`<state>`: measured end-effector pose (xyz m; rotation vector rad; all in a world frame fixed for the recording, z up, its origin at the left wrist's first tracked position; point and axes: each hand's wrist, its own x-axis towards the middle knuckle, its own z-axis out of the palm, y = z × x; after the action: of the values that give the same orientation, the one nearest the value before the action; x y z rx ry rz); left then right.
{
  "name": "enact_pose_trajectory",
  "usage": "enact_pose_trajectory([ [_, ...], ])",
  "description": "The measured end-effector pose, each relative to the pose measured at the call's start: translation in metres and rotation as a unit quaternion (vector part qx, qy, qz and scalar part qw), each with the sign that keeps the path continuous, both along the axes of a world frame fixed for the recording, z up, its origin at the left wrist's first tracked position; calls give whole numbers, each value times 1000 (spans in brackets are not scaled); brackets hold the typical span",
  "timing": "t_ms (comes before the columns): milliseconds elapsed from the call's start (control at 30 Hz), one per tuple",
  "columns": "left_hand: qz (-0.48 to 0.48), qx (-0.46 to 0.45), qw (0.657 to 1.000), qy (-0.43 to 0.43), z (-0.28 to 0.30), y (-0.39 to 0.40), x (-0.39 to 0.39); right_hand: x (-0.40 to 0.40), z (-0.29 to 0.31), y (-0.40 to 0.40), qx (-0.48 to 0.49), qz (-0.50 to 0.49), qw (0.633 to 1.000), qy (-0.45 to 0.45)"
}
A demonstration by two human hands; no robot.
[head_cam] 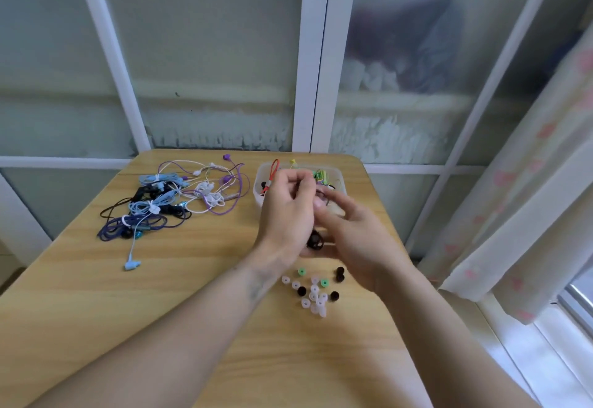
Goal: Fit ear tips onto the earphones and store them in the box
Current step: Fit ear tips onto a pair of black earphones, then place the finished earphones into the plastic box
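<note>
Earphones in hand: black set, thin dark cord bunched into a loop, dangling between both hands just above the table, in front of the box
Left hand: raised, back of it toward the camera, fingers curled and pinching the black cord up near the box rim
Right hand: meets the left one, fingers bent loosely toward the cord; it's motion-blurred, so I can't tell if it actually grips anything
Box: translucent plastic tub, rounded corners, at the far right of the table; red, yellow, green and black cords already piled inside, a red loop poking over the rim
Ear tips: little soft-looking rubbery rings scattered on the table below the hands; mostly cloudy white, a few black, two green, some touching each other
Earphone pile: tangled heap on the far left of the table, well apart from the box; light blue, white, purple, navy and black cables, a few bundled with white ties
Stray plug: pale blue L-shaped jack trailing out of the pile toward the near edge
Table: light wood grain, smooth top, rounded far corners
Behind: frosted glass panels in white frames
Right side: cream curtain with faded pink blotches
</note>
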<state>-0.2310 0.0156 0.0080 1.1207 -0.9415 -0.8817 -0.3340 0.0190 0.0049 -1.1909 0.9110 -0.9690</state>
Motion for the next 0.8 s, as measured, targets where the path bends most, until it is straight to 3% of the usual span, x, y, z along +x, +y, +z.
enact_pose_trajectory([
  [167, -23, -14, 994, -108, 2, -26, 9, -1, 12, -35, -70, -65, 995, 19],
  [300, -6, 41, 973, -229, 3, -37, 39, 7, 18, -73, -150, -143, 967, 151],
  [400, 115, 40, 939, -321, -6, -41, 83, 5, 17, -106, -266, -172, 875, 367],
  [467, 143, 49, 900, -410, -16, -41, 118, 6, 13, -121, -296, -148, 809, 486],
  [567, 92, 128, 811, -564, -30, -38, 159, 14, 1, -138, -314, -112, 742, 582],
  [667, 59, 184, 735, -650, -45, -39, 181, 23, -4, -146, -315, -99, 671, 663],
  [800, 56, 192, 702, -684, -52, -45, 188, 33, -1, -142, -309, -83, 627, 710],
])
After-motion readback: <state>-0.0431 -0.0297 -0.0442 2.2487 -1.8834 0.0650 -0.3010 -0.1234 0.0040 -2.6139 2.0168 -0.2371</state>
